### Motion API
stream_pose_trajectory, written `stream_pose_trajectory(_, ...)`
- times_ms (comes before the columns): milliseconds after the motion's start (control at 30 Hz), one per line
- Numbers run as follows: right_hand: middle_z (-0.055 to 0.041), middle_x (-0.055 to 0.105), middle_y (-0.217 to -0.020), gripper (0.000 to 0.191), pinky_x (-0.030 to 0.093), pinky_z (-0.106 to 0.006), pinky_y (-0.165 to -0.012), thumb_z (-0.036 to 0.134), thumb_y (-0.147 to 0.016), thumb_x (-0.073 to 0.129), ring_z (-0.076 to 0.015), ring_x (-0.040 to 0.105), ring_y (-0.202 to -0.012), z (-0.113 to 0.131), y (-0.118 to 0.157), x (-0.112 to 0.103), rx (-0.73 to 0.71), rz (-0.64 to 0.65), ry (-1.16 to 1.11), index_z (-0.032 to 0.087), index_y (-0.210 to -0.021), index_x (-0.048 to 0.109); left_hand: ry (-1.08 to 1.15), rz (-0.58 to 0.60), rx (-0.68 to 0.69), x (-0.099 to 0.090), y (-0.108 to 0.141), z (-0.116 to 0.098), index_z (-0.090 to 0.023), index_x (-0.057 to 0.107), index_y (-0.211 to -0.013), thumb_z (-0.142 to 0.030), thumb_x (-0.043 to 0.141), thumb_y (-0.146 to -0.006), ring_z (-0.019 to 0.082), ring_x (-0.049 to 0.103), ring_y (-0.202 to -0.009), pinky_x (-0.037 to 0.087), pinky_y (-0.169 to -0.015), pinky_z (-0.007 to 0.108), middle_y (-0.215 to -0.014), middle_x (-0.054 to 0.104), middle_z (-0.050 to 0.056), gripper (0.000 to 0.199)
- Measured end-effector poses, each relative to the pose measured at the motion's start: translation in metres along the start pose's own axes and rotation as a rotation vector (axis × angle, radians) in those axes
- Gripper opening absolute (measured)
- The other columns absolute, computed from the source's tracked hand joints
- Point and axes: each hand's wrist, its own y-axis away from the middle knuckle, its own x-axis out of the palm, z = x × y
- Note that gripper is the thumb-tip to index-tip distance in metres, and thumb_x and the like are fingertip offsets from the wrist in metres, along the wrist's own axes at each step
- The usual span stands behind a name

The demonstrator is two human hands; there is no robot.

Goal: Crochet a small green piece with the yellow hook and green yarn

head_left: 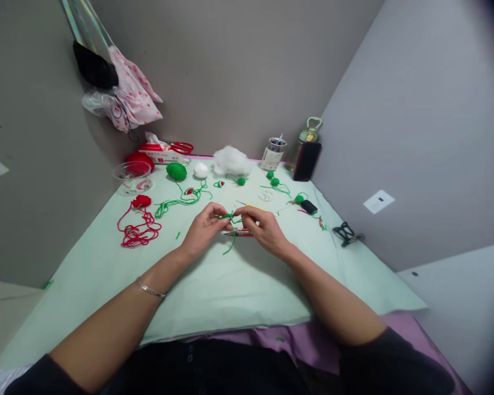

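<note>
Green yarn (230, 216) stretches between my two hands above the middle of the table, with a loose tail hanging below. My left hand (208, 227), a bracelet on its wrist, pinches the yarn between thumb and fingers. On the other side my right hand (263, 227) has its thumb and index finger together at the yarn. Small red-handled snips (241, 233) lie just beneath the hands, partly covered by the right one. A thin hook with a yellow handle (255, 208) lies behind my right hand.
Red yarn (142, 230) lies tangled at the left, near a clear tub (134, 178). Along the back stand a green ball (177, 171), a white ball (200, 170), white stuffing (231, 161), a pen holder (273, 154) and a phone (307, 162). A black clip (346, 234) lies right.
</note>
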Motion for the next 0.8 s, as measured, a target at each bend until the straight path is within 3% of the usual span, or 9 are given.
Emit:
stream_pose_trajectory(467, -0.0034, 0.072, -0.085, 0.035, 0.044, -0.027, -0.07, 0.011, -0.091, 0.047, -0.0141, 0.059, -0.071, -0.0063, 0.0011, -0.0011, -0.198, 0.073, 0.119, 0.023, -0.105, 0.076, -0.015, 0.049, 0.005, 0.0013, 0.0037, 0.0042, -0.02, 0.055, -0.091, -0.032, 0.075, -0.082, 0.018, 0.072, -0.081, 0.055, -0.081, 0.033, -0.09, 0.067, 0.0, 0.024)
stream_pose_trajectory(800, -0.0039, 0.074, -0.09, 0.035, 0.044, -0.027, -0.072, 0.011, -0.089, 0.048, -0.0139, 0.061, -0.075, -0.0062, 0.0003, -0.002, -0.14, 0.105, 0.131, 0.022, -0.104, 0.077, 0.022, 0.068, -0.001, 0.0059, 0.0044, 0.0051, -0.019, 0.052, -0.083, -0.034, 0.076, -0.079, 0.018, 0.071, -0.083, 0.056, -0.084, 0.037, -0.103, 0.064, 0.002, 0.029)
